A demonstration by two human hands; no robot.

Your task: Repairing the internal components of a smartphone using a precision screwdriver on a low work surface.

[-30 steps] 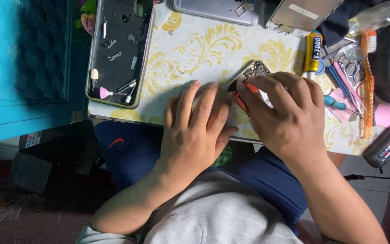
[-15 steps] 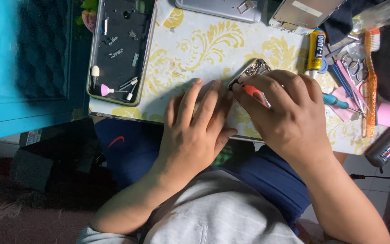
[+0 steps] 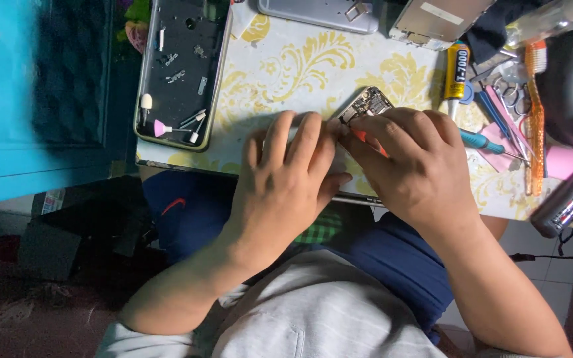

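We have an opened phone lying on the yellow-patterned counter, its circuit board exposed at the far end and the rest hidden under our hands. Our left hand lies flat on the phone body with fingers spread, pressing it down rather than gripping anything. Our right hand is pinched around a slim orange-handled tool, probably a small screwdriver, whose tip meets the board near the left fingertips. To work well here we judge the left hand should keep the phone from sliding while the right keeps the tool upright and light, so the tip does not skid across the board. A dark parts tray with loose screws sits to the left, a glue tube and a blue-handled screwdriver to the right.
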